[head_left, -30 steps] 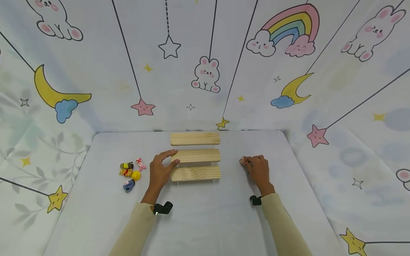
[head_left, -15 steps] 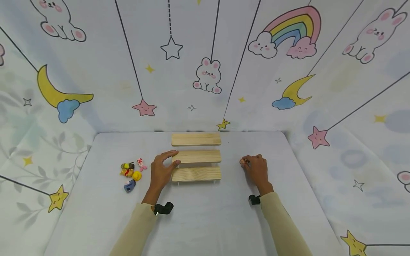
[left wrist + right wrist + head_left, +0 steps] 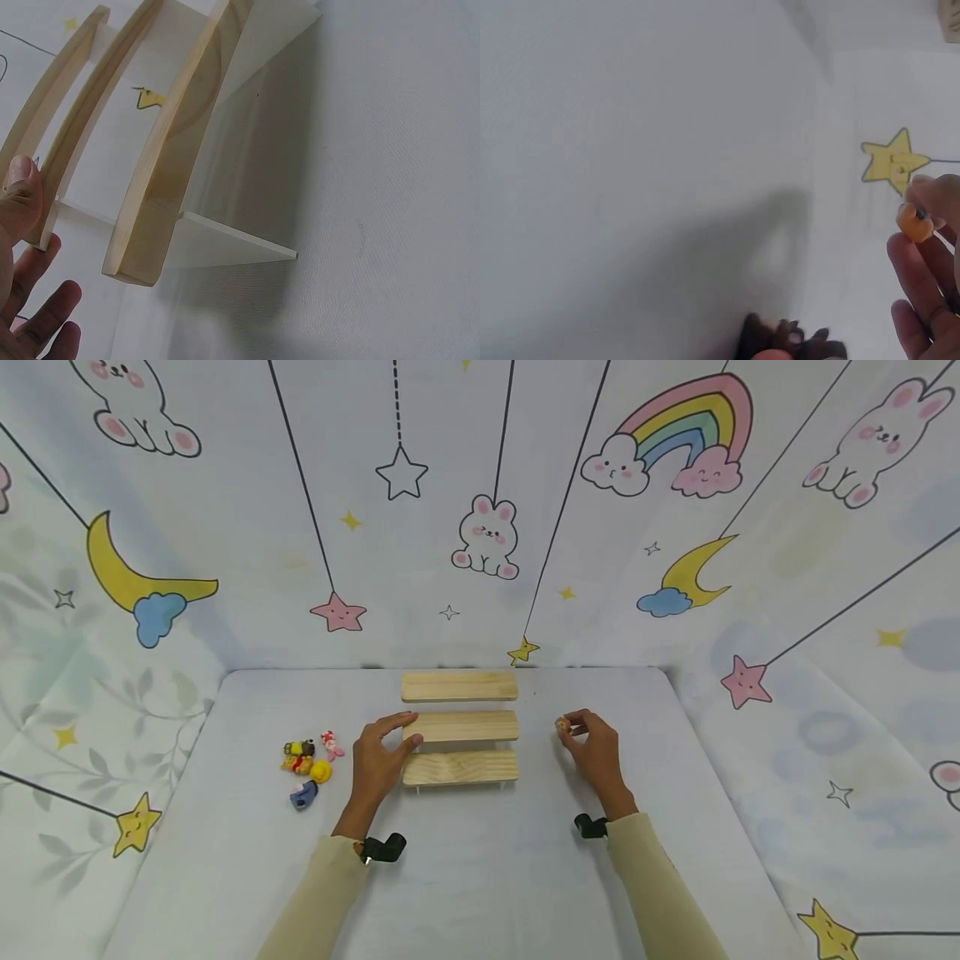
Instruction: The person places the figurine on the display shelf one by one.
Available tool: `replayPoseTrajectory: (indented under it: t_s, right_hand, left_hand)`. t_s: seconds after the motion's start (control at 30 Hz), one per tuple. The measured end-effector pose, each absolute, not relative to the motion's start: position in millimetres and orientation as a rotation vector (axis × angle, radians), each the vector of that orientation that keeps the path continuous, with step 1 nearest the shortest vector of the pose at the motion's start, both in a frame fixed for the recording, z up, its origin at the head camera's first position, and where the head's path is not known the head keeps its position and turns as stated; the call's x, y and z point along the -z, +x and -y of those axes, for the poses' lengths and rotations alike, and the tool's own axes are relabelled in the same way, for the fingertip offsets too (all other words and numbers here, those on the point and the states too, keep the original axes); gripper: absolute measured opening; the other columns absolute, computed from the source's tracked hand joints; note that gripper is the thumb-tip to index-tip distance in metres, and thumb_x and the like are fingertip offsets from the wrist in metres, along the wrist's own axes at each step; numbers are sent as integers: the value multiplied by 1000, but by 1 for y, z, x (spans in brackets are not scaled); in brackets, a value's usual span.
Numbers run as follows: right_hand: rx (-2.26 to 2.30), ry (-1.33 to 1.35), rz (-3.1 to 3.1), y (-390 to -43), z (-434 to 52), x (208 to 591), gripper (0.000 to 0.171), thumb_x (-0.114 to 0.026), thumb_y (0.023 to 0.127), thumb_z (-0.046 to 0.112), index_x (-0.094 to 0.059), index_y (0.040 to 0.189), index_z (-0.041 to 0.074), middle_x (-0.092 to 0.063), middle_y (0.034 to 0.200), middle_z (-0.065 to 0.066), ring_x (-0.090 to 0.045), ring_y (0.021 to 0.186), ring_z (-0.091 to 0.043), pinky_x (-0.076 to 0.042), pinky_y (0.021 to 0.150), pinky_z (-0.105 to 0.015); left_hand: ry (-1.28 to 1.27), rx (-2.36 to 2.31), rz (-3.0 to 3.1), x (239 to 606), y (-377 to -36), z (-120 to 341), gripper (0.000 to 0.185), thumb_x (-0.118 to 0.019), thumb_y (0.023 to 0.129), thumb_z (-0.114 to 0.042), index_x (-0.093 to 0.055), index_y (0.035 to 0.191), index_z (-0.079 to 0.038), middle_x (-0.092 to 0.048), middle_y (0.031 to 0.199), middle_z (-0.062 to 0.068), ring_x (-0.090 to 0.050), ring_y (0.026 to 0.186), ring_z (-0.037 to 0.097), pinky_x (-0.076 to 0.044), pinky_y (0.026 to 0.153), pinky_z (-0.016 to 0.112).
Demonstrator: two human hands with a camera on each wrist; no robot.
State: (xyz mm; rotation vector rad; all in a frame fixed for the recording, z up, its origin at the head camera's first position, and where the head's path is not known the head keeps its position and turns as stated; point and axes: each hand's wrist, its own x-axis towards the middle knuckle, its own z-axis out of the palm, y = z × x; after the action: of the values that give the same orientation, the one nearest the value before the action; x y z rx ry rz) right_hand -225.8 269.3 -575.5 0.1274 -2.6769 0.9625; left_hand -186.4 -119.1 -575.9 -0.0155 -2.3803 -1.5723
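- Right hand (image 3: 596,756), right of centre in the head view, pinches a small orange-brown figure (image 3: 562,724) at its fingertips, lifted just off the table (image 3: 487,877). Right wrist view shows the same figure (image 3: 914,222) between the fingers, low right of frame.
- Left hand (image 3: 377,762), centre-left, clasps the left end of the middle step of the rack (image 3: 459,727): thumb on the step's front edge, fingers over its top. Left wrist view: thumb (image 3: 21,196) against the wood at left edge, other fingers loose below.
- Rack is a three-step wooden stand on white side plates, mid-frame; all steps bare.
- Other toys (image 3: 306,764) in a small cluster on the table, left of the left hand, untouched.
- Step in hand, as I read it: first figure picked up, rack being steadied, figure not yet placed.
- Next move likely calls for carrying the figure left to a step and setting it upright; it is tiny, so a gentle release, with the left hand bracing the rack.
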Motion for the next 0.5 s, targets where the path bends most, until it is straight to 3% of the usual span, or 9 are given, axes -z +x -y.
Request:
replayPoseTrajectory:
  t_s: [0.1, 0.17, 0.33, 0.5]
  right_hand:
    - [-996, 104, 2663, -226, -266, 570, 29, -83, 94, 15, -72, 120, 11, -77, 113, -6, -73, 95, -21, -51, 80, -36]
    - [-1028, 117, 2640, -227, -264, 566, 29, -83, 94, 17, -72, 121, 12, -77, 114, -6, -73, 94, -21, -53, 79, -38]
    - [-1113, 186, 2551, -226, -256, 555, 36, -84, 93, 14, -73, 127, 13, -76, 118, -7, -75, 96, -23, -57, 88, -44]
    - [-1151, 204, 2496, -223, -243, 540, 41, -86, 91, 15, -74, 130, 16, -74, 117, -4, -74, 98, -22, -54, 92, -36]
  left_hand:
    - [-7, 1586, 2383, 576, -186, 119, 43, -87, 89, -34, -78, 130, -23, -73, 138, 2, -60, 132, 29, -43, 116, 53]
    - [1, 1597, 2386, 576, -186, 119, 42, -86, 89, -34, -78, 129, -25, -73, 138, 1, -60, 133, 29, -42, 117, 54]
    - [12, 1608, 2391, 576, -186, 119, 41, -86, 90, -34, -78, 129, -26, -73, 139, 0, -59, 134, 28, -41, 118, 54]
    - [6, 1597, 2388, 577, -186, 120, 42, -86, 90, -35, -78, 130, -26, -73, 139, 0, -60, 132, 29, -44, 115, 54]
